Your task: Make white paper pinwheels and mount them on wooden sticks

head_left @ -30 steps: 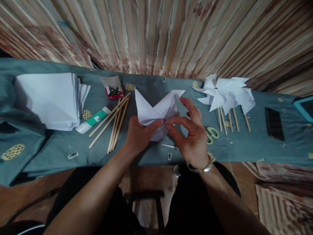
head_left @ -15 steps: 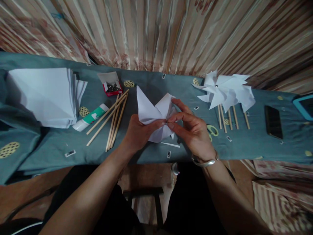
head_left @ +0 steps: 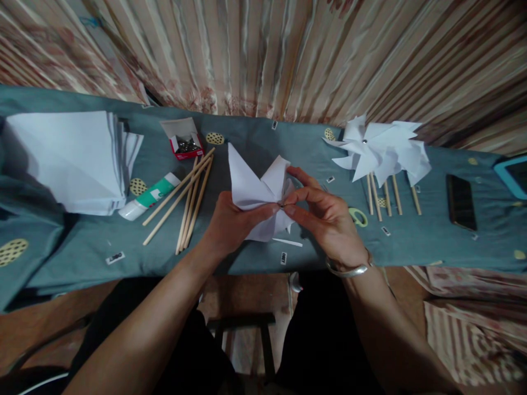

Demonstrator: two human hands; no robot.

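Observation:
A folded white paper pinwheel is held over the table's middle, its pointed blades standing up on the left and at the back. My left hand grips it from the left, thumb laid across the folds to the centre. At that centre my right hand pinches a small shiny thumbtack between thumb and forefinger; the fingers partly hide it. The other right fingers rest near the rear right blade. On the cloth below lies a thin white paper strip.
Left of my hands lie several wooden sticks, a glue tube, an open red box of tacks and a paper stack. To the right are green-handled scissors, finished pinwheels on sticks, a phone and a blue-edged device.
Both hands stay on the pinwheel in nearly the same pose. My right hand has shifted very slightly right, and the view has moved a little.

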